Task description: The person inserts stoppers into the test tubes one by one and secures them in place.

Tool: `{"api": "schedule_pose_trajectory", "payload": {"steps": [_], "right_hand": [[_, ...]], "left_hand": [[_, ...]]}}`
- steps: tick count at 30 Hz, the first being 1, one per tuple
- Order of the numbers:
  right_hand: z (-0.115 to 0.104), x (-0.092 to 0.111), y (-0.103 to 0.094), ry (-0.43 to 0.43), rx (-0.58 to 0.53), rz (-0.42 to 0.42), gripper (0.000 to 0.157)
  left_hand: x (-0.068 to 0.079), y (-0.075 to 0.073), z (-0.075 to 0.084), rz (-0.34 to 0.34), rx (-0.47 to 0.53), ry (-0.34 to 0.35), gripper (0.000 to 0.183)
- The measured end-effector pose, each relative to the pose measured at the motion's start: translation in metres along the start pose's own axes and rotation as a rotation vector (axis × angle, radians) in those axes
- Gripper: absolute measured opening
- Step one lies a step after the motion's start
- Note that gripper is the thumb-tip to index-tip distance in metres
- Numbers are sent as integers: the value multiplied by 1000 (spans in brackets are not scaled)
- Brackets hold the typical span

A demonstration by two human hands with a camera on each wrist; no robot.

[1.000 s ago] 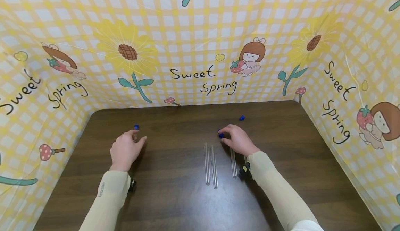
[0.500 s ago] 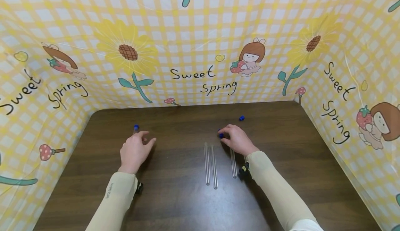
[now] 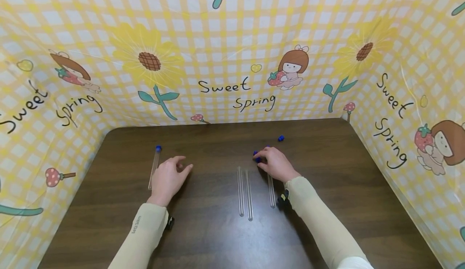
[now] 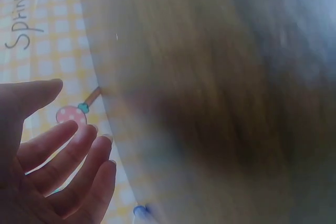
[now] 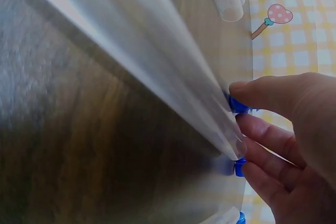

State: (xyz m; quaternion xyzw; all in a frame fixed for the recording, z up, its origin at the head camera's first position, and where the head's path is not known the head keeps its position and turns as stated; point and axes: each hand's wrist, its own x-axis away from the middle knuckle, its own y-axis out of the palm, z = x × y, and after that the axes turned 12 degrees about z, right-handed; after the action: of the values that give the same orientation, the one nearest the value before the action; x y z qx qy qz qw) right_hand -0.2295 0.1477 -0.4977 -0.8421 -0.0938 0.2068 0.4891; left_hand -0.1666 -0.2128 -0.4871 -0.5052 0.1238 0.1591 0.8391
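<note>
My left hand (image 3: 168,181) is over the left of the table, holding nothing, thumb and fingers apart. Just left of it lies a clear test tube (image 3: 155,163) with a blue cap (image 3: 158,148) on its end; its cap end also shows at the bottom of the left wrist view. On the right, my right hand (image 3: 279,164) pinches a small blue stopper (image 5: 239,103) between thumb and forefinger. Another blue stopper (image 5: 240,168) is by its other fingers. Open test tubes (image 3: 241,192) lie side by side near that hand, some partly hidden under the wrist.
A loose blue stopper (image 3: 281,138) lies farther back on the dark wooden table (image 3: 203,236). Yellow checked cloth (image 3: 225,51) walls the table at the back and both sides.
My left hand has moved right, away from the capped test tube, which now shows more fully. The right hand stays nearly in place with the stopper.
</note>
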Motion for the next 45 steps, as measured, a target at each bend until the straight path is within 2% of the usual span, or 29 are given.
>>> {"api": "schedule_pose_trajectory", "payload": {"steps": [8, 22, 27, 37, 45], "right_hand": [[-3, -4, 2, 14, 25, -21, 28], [-3, -5, 3, 29, 13, -9, 23], [-2, -4, 2, 52, -12, 7, 21], [0, -4, 1, 74, -39, 51, 16], [1, -3, 0, 88, -65, 58, 17]], "left_hand": [[4, 9, 13, 4, 18, 18, 43], [9, 21, 30, -17, 41, 53, 43], [10, 22, 36, -8, 51, 63, 41], [12, 24, 49, -30, 67, 81, 42], [18, 32, 57, -58, 78, 103, 42]]}}
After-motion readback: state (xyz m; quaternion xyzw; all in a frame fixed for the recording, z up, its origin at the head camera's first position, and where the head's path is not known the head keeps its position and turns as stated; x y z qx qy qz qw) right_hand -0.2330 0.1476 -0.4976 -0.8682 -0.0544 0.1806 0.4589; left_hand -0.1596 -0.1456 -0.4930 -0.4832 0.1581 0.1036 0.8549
